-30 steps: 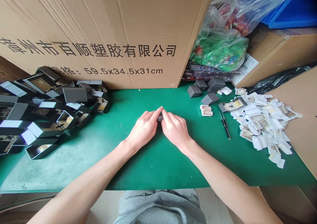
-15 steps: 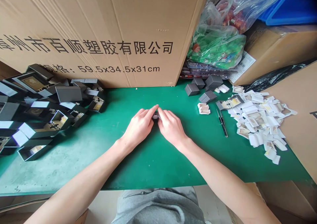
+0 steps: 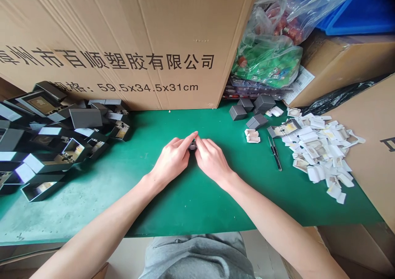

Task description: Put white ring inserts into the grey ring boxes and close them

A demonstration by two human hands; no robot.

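Observation:
A small dark grey piece (image 3: 193, 145) sits between my fingertips at the middle of the green mat (image 3: 173, 213), mostly hidden by my fingers. My left hand (image 3: 173, 159) pinches it from the left, and my right hand (image 3: 211, 160) pinches it from the right. The two hands nearly meet around it. A pair of black-handled tweezers (image 3: 274, 153) lies on the mat to the right of my right hand, out of reach of my fingers.
Dark grey gift boxes (image 3: 85, 118) lie heaped at the left of the mat. Several grey box pieces (image 3: 237, 112) and a spread of white paper inserts (image 3: 317, 145) lie at the right. A large printed carton (image 3: 123, 32) stands behind the mat, and plastic bags (image 3: 267, 61) sit at back right.
My hands stay together around the small piece. The whole view has shifted slightly, with the mat's contents sitting a little further left.

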